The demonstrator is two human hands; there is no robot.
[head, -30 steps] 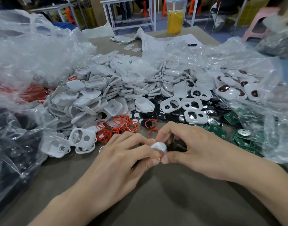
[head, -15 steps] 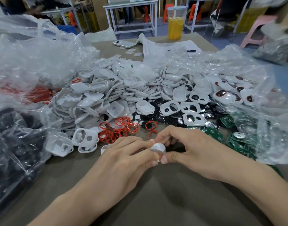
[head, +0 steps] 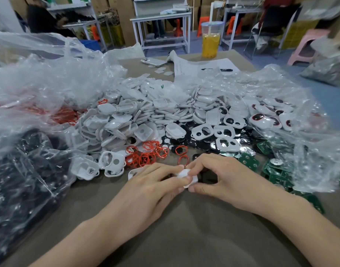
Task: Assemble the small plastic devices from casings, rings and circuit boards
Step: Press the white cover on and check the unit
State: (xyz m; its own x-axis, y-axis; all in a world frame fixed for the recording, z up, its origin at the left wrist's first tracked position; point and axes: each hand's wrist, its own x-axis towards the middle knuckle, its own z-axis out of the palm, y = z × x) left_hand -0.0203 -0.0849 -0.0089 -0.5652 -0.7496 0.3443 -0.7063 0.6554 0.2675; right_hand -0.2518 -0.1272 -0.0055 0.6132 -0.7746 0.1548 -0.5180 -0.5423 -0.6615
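Left hand (head: 151,182) and right hand (head: 225,180) pinch one white casing (head: 185,175) between meeting fingertips, orange rings (head: 146,154) lying just beyond

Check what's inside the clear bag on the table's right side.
Through the clear bag show white casings with red-ringed dark windows near its opening, and green circuit boards at its lower edge. Crinkled plastic and glare hide whatever lies deeper or farther right.

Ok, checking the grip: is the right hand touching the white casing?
Touching. Head view: right hand pinches the white casing between thumb and fingertips.
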